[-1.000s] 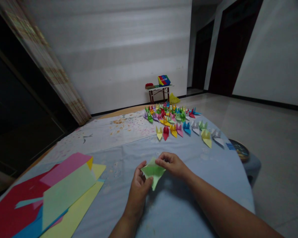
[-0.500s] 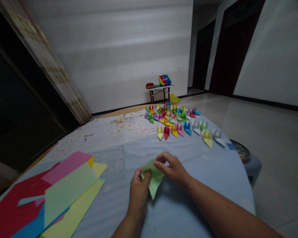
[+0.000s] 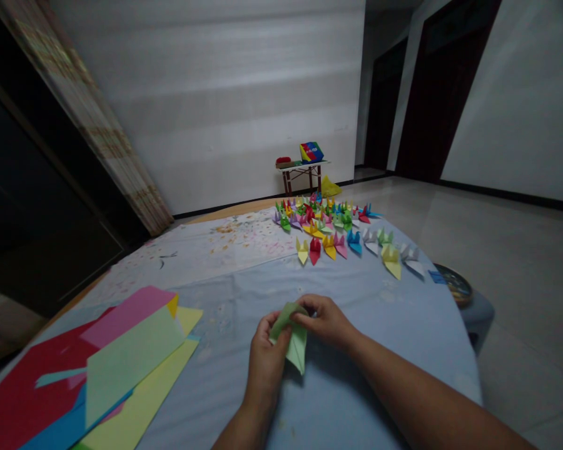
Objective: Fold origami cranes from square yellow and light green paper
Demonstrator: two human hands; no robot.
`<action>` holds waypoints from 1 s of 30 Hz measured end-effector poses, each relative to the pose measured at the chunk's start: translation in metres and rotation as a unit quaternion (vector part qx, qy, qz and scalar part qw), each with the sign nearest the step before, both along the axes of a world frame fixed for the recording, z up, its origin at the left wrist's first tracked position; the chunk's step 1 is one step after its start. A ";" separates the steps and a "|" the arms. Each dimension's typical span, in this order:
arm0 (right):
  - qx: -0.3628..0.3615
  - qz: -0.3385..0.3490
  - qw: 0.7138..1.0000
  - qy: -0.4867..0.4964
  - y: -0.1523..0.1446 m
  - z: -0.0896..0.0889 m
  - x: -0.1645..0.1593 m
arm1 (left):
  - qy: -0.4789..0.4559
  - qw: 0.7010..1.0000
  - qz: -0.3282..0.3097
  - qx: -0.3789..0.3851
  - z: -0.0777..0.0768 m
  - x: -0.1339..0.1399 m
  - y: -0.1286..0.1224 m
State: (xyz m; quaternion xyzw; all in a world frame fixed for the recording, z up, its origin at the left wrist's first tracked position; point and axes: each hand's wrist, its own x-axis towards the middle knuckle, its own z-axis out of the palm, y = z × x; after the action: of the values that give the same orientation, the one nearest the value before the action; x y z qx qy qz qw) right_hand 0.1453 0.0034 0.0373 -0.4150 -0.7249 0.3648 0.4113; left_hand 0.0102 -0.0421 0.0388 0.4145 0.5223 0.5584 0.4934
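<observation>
A folded piece of light green paper (image 3: 297, 350) is held between my two hands, just above the table, its pointed end toward me. My left hand (image 3: 268, 350) grips its left side, thumb on top and fingers beneath. At the upper right edge, my right hand (image 3: 326, 322) pinches it between thumb and fingers, and the top of the paper curls there. Beyond my hands stands a row of folded paper cranes, among them a red crane (image 3: 314, 251) and a pale yellow crane (image 3: 391, 260).
Loose coloured sheets lie at the left, with a light green sheet (image 3: 134, 362) on top of a red sheet (image 3: 37, 381). Many more small cranes (image 3: 319, 215) crowd the table's far end. A grey stool (image 3: 481, 312) with a round tray is beside the table's right edge.
The green paper has turned slightly, its point swinging right, and its top edge now bends over under my right fingers. Both hands have shifted a little; the left moved right.
</observation>
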 end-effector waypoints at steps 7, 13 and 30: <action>-0.018 -0.004 0.999 0.037 -0.004 0.004 -0.001 | 0.022 0.999 0.017 -0.018 -0.014 -0.009 0.009; -0.042 -0.024 0.998 0.041 -0.001 0.003 -0.001 | 0.004 0.999 0.052 -0.013 -0.017 -0.013 0.012; -0.084 0.024 0.990 0.107 0.003 -0.009 -0.004 | -0.055 0.998 0.032 -0.003 -0.017 -0.012 0.008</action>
State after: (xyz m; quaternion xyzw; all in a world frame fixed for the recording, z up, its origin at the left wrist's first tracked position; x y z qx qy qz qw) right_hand 0.1418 0.0064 0.0283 -0.3896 -0.6531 0.4764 0.4413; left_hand -0.0022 -0.0340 0.0215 0.3645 0.5090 0.5947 0.5044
